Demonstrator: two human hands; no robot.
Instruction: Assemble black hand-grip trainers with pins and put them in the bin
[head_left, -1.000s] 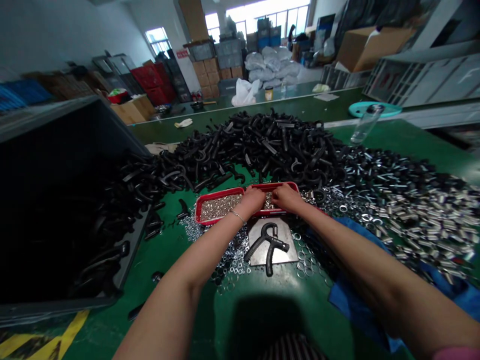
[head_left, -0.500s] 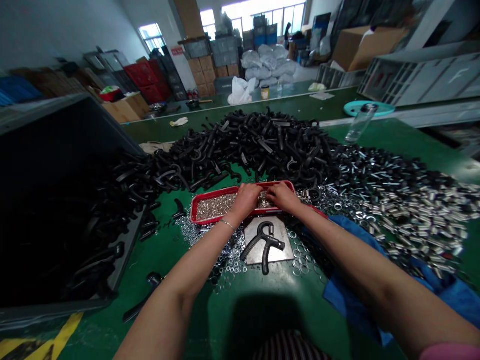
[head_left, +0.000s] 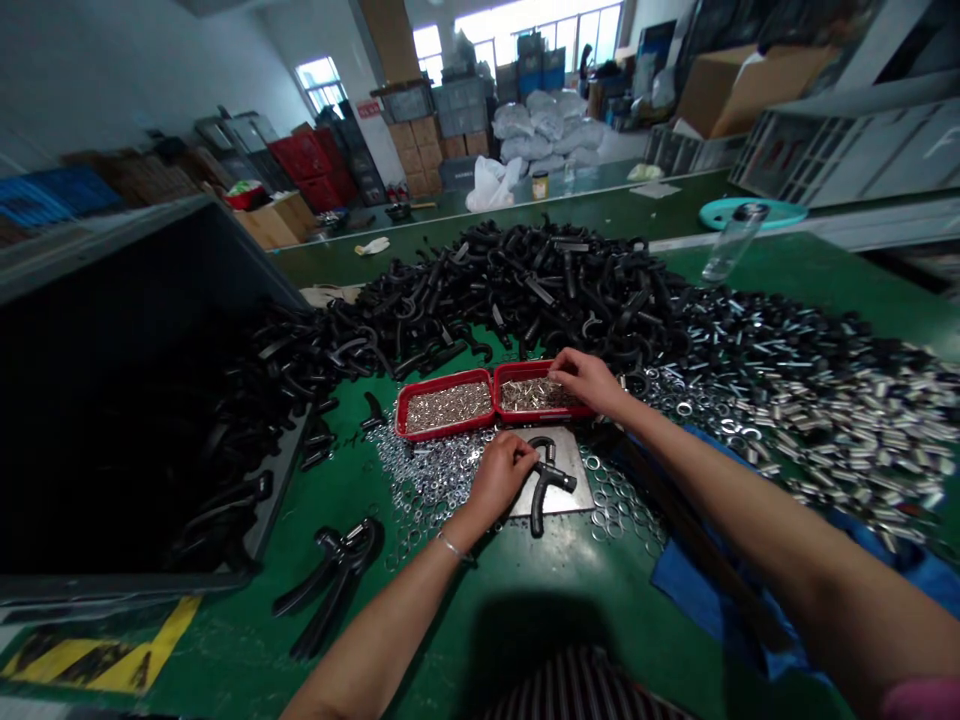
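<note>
A black hand grip strengthener (head_left: 540,500) lies on a pale metal plate (head_left: 576,488). Over its left handle is my left hand (head_left: 501,478), thumb and fingertips pinched together; whatever they hold is too small to make out. My right hand (head_left: 589,382) hovers at the right red tray (head_left: 498,385), its fingertips bent in a pinch above small shiny metal pieces (head_left: 529,393). I cannot tell what sits between them. The left red tray (head_left: 402,412) holds similar small pieces. Another strengthener (head_left: 337,580) rests on the green table, left of my left forearm.
Black handles (head_left: 510,270) are heaped behind the trays, and more fill a tipped grey bin (head_left: 281,480) at left. Loose metal rings (head_left: 615,510) flank the plate. Silver cylinders (head_left: 847,420) spread to the right, near a clear bottle (head_left: 735,245) and blue cloth (head_left: 697,590).
My left hand has come out of the trays, down and toward me, onto the strengthener. My right hand has lifted slightly at the right tray. The view has shifted a little.
</note>
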